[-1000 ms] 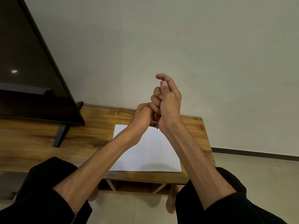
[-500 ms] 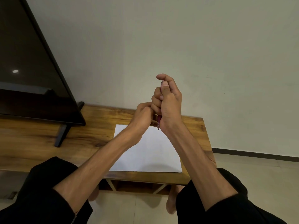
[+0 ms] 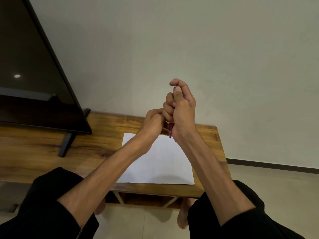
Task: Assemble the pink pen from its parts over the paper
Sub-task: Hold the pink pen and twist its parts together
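The right hand (image 3: 181, 109) is still gripping the slim pink plastic pen (image 3: 170, 129) upright above the white paper sheet (image 3: 160, 163), the left hand (image 3: 152, 123) is pinching its lower end (barely moved, so fitting continues).

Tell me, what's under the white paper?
The paper lies flat on a wooden table. Whether anything sits beneath the sheet cannot be seen; it covers that patch.

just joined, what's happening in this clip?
A person is putting together a pink pen above a white sheet of paper on a wooden table. The right hand grips the pen upright, tip down. The left hand is curled at its lower end; what it holds is hidden. A TV stands to the left.
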